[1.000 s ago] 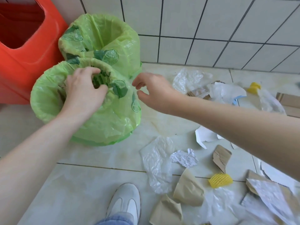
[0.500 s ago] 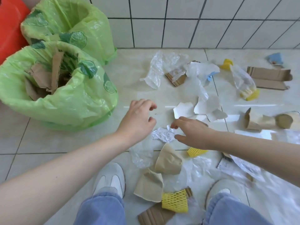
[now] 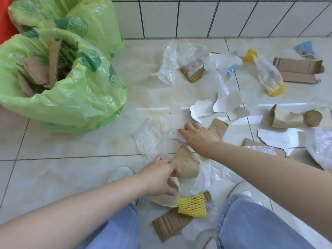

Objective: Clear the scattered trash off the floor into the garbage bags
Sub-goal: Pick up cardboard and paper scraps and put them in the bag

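Note:
Two green garbage bags stand at the left: the near bag [image 3: 75, 103] holds cardboard scraps, and the far bag [image 3: 95, 20] is behind it by the wall. Trash lies scattered across the tiled floor. My right hand [image 3: 197, 136] is down on a crumpled white paper [image 3: 173, 135], its fingertips curled onto it. Closer to me, my left hand [image 3: 159, 177] grips a crushed brown paper cup [image 3: 188, 166], with its thumb over a second flattened brown cup [image 3: 167, 199].
Clear plastic film [image 3: 150, 139] lies left of the white paper. A yellow foam net [image 3: 192, 205] and corrugated cardboard [image 3: 170, 225] sit between my knees. More torn paper, cups and cardboard [image 3: 298, 71] spread to the right. A red bin [image 3: 3, 20] stands at the top left.
Both hands left the near bag and dropped to the floor. The right hand reached the crumpled white paper; the left hand moved back toward me onto the brown cups.

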Tool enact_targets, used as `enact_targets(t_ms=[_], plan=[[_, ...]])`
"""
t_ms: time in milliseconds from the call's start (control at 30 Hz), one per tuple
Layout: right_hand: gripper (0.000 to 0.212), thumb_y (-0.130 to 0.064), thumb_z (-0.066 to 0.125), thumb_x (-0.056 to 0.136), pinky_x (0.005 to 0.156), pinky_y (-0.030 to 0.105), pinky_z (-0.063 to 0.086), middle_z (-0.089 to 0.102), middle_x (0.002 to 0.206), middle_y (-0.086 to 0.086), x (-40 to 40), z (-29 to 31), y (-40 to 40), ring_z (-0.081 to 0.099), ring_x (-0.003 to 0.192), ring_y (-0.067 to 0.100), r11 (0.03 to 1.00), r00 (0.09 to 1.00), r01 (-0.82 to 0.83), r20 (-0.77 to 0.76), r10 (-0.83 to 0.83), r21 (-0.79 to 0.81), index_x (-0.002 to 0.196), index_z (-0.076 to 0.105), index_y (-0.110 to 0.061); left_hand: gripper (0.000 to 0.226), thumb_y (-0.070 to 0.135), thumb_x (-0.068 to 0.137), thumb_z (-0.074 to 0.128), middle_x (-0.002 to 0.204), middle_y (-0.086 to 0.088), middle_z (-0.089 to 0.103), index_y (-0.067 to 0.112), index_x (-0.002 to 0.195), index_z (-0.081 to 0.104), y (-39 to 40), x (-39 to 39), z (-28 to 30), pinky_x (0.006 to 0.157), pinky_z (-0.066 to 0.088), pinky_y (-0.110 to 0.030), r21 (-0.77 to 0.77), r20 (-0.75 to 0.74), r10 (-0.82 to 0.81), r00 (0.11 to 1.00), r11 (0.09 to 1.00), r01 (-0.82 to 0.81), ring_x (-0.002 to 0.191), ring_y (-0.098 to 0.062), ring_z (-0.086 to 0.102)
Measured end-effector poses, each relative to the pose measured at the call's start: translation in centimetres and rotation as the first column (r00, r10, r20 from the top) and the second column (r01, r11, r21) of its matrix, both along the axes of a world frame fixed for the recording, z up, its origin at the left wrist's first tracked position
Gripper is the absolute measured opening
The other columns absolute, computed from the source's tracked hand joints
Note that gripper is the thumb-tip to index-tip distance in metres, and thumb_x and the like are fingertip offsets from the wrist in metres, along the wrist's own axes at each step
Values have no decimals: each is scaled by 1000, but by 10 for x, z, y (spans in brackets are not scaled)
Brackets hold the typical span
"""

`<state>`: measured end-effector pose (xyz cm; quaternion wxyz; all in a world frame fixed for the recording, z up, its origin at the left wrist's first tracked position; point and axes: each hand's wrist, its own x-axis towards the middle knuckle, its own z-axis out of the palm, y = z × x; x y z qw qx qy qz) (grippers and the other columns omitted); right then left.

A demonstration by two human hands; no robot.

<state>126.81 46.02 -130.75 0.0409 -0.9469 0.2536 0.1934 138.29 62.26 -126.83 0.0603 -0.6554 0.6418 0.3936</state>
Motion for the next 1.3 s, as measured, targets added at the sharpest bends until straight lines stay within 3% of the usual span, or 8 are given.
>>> enact_targets(t_ms=[167,367,467,600,733,900,1133,1300], plan=[[67,3,50,82,69,32,38,41,117,8,-1,9,-3,46,106,28,998,998,59,-9,-58,30,140,27,-19,62,44,71,71,122,1,44,24,125,48,6,0,-5,94,42,-36,-24,98,-102,990,994,105,114,-22,36],[43,2,38,87,66,26,29,44,106,4,-6,35,9,46,90,23,900,920,247,203,-334,358,124,52,-14,60,35,75,71,125,-2,43,20,127,45,15,-1,-8,92,40,-35,-54,141,-126,982,989,134,117,-23,36],[40,-8,43,89,76,26,32,44,113,6,-21,45,30,48,100,26,893,958,206,104,-267,401,128,47,-14,59,34,76,69,127,-4,42,18,128,46,18,-2,-11,92,40,-35,-50,148,-115,982,991,124,119,-24,37],[63,-39,52,87,101,38,37,38,130,10,-35,40,56,41,117,33,903,985,170,-78,-152,394,142,27,-19,57,34,78,69,126,-4,41,17,127,46,19,-2,-15,92,40,-35,-55,149,-122,981,990,131,118,-24,38],[88,-61,61,76,93,42,45,37,132,8,-32,31,65,41,116,32,969,995,93,-58,-82,227,143,18,-23,57,32,78,71,127,-4,41,16,127,45,20,-3,-17,95,41,-36,-52,134,-119,984,991,127,119,-24,38],[95,-52,66,75,78,39,47,39,126,10,-16,22,67,44,107,32,984,992,108,-73,-99,139,145,10,-20,57,30,78,72,126,-5,44,14,125,46,19,-4,-17,94,43,-38,-25,135,-121,984,992,125,119,-24,40],[88,-32,61,72,85,39,47,38,120,9,-9,29,53,46,104,33,882,958,278,-36,-286,380,144,11,-27,42,21,72,76,105,-4,52,18,99,44,16,2,-13,78,45,-35,-31,-85,127,988,991,-130,98,-24,50],[64,-24,53,81,82,33,40,46,123,7,0,49,36,51,107,29,786,899,360,40,-437,504,139,26,-26,45,19,72,77,106,3,56,20,109,52,9,13,-5,73,43,-21,97,-293,450,844,892,-442,94,-14,55]])
